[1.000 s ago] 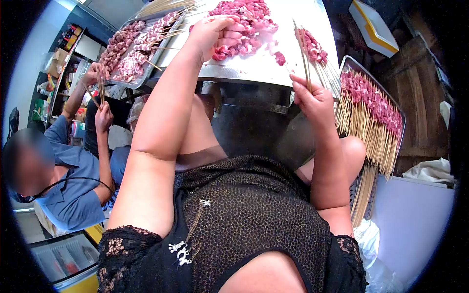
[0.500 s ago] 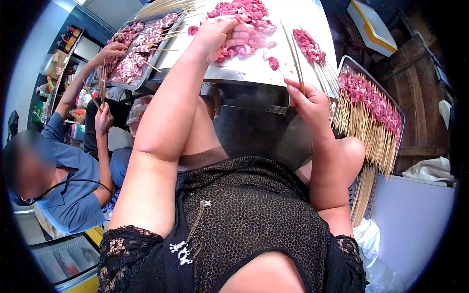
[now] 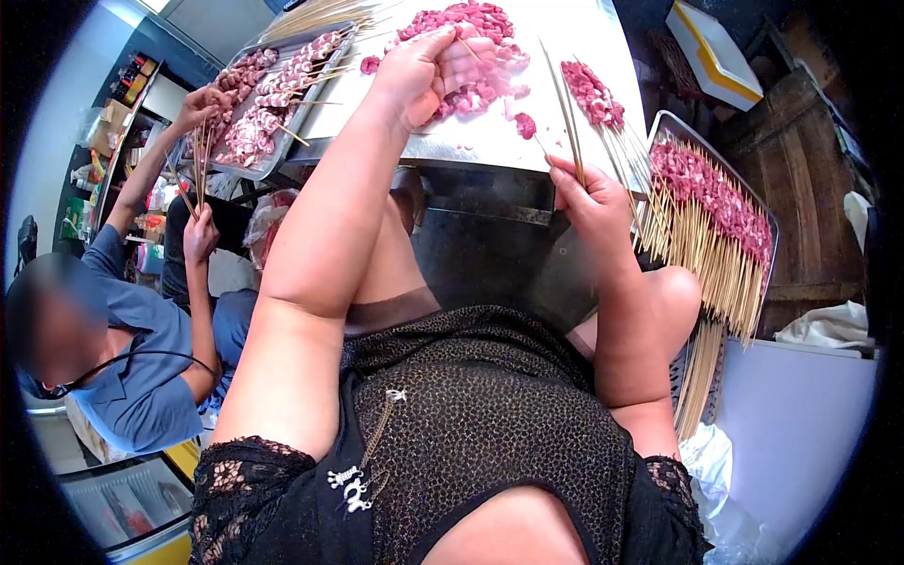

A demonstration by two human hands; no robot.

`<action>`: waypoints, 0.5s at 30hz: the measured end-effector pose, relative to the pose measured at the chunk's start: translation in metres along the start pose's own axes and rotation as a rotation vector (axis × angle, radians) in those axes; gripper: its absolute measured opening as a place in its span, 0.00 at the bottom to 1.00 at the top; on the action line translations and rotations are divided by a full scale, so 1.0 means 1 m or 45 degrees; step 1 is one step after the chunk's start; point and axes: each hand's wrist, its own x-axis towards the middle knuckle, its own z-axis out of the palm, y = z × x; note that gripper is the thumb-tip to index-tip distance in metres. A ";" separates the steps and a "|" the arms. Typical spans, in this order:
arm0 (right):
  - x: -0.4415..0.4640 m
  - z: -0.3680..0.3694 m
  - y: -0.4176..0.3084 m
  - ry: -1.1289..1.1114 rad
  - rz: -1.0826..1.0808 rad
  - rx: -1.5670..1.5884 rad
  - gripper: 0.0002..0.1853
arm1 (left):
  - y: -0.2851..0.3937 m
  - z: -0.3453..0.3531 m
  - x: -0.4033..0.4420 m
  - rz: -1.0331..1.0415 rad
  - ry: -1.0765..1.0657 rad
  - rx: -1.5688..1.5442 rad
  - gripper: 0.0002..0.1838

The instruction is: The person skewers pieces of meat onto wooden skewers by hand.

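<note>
"What surrounds the person's fingers?"

"A table (image 3: 341,111) below them; right of the right hand (image 3: 595,196), a tray (image 3: 775,243) of meat skewers (image 3: 708,193); just beyond the left hand's (image 3: 426,77) fingers, a raw meat pile (image 3: 485,21)."

"Their grip?"

"Right: pinching bare skewers (image 3: 566,113) below a small meat piece (image 3: 525,125). Left: curled, contents unclear."

No readable texts, labels, brands, numbers or signs on anything in view.

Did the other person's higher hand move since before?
Yes. The other person's higher hand moved up, closer to the meat in the metal tray.
</note>
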 end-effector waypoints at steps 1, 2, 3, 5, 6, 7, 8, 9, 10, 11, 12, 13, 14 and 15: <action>0.000 0.001 0.002 0.013 -0.030 0.009 0.12 | 0.001 0.002 0.000 -0.003 0.030 -0.019 0.18; 0.000 0.002 0.003 0.025 -0.061 0.018 0.12 | 0.001 0.003 0.000 -0.005 0.059 -0.039 0.18; 0.000 0.002 0.002 0.026 -0.061 0.017 0.12 | 0.000 0.003 0.000 -0.005 0.058 -0.039 0.18; -0.001 0.002 -0.001 0.032 -0.026 -0.003 0.12 | -0.002 0.003 0.002 0.015 0.022 -0.023 0.18; -0.001 0.002 -0.001 0.032 -0.026 -0.003 0.12 | -0.002 0.003 0.002 0.015 0.022 -0.023 0.18; -0.001 0.002 0.000 0.035 -0.022 0.005 0.12 | -0.003 0.004 0.002 0.029 0.022 -0.016 0.17; -0.001 0.002 0.000 0.039 -0.018 0.014 0.12 | -0.003 0.005 0.001 0.043 0.023 -0.008 0.17; -0.001 0.002 0.000 0.039 -0.018 0.013 0.12 | -0.003 0.009 -0.001 0.043 0.022 -0.008 0.17; -0.001 0.003 0.001 0.046 -0.011 0.024 0.11 | -0.002 0.013 -0.003 0.055 0.047 -0.005 0.16; -0.001 0.003 0.001 0.052 -0.004 0.034 0.11 | -0.002 0.016 -0.005 0.067 0.071 -0.002 0.16; -0.001 0.005 0.003 0.053 -0.005 0.034 0.11 | -0.003 0.017 -0.004 0.067 0.071 -0.002 0.16; 0.000 0.006 0.005 0.061 -0.038 0.066 0.11 | -0.005 0.017 -0.003 0.065 0.063 -0.074 0.15; 0.000 0.007 0.007 0.070 -0.071 0.098 0.11 | -0.006 0.017 -0.003 0.064 0.054 -0.146 0.14; 0.000 0.009 0.009 0.070 -0.072 0.098 0.11 | -0.005 0.019 -0.004 0.064 0.054 -0.146 0.14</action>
